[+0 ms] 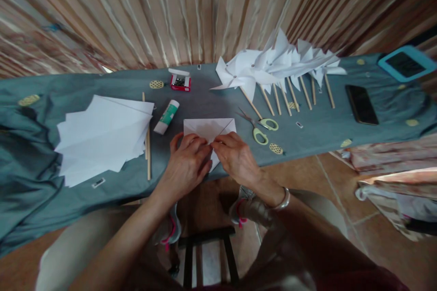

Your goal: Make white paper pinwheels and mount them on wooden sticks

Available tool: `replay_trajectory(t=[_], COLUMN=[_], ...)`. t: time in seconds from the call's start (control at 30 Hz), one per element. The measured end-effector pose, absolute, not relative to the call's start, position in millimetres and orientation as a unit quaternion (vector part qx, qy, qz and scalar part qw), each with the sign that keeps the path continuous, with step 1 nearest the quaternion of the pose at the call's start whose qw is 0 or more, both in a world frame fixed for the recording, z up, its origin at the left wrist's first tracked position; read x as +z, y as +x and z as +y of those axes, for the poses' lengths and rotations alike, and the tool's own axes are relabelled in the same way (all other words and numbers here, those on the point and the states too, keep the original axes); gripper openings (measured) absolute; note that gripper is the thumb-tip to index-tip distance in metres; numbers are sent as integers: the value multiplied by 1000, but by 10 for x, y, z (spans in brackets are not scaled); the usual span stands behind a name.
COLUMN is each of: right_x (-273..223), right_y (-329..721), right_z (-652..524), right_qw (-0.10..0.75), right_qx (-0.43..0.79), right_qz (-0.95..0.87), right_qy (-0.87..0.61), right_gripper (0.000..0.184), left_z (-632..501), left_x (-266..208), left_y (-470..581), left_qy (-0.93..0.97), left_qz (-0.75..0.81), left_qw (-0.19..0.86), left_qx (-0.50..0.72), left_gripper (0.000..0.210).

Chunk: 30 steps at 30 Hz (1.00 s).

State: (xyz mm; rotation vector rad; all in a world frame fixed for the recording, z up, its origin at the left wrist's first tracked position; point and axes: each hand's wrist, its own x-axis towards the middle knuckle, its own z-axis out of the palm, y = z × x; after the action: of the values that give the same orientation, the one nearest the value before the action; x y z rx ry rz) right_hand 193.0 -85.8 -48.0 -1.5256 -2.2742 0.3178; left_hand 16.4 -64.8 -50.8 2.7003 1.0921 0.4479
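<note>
A white paper sheet [208, 125] with diagonal crease lines lies at the table's front edge, one corner hanging toward me below my fingers. My left hand [189, 159] bends over its left part, fingers curled together and pressing on the paper. From the right, my right hand [235, 154] pinches the same sheet near its middle, with a bracelet on the wrist. The fingertips of both hands almost meet and cover the centre of the sheet. Scissors [257, 128] with light green handles lie just right of the paper. To its left rests a green-and-white glue stick [166, 117].
Stacked white paper [102, 138] lies left, beside thin wooden sticks [148, 150]. A small open red box [180, 82] of pins stands behind. Several paper pinwheels [273, 66] on sticks lie back right, near a phone [361, 104] and a blue-framed tablet [406, 63]. A curtain hangs behind.
</note>
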Motion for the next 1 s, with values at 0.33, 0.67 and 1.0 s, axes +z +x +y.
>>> replay_trajectory(t=[0.33, 0.67, 1.0], right_x=[-505, -476, -378], right_y=[1974, 1981, 1767], right_z=[-830, -819, -884], right_qw=[212, 154, -8], right_qx=[149, 127, -15], right_qz=[-804, -828, -869], right_qy=[-536, -524, -494], right_gripper=[28, 30, 22], left_z=[-657, -634, -494], left_x=[-496, -516, -463], left_y=[155, 129, -17], left_qy=[913, 908, 864], left_qz=[370, 363, 419], left_qw=[90, 113, 84], left_qx=[147, 176, 265], left_gripper=[26, 23, 25])
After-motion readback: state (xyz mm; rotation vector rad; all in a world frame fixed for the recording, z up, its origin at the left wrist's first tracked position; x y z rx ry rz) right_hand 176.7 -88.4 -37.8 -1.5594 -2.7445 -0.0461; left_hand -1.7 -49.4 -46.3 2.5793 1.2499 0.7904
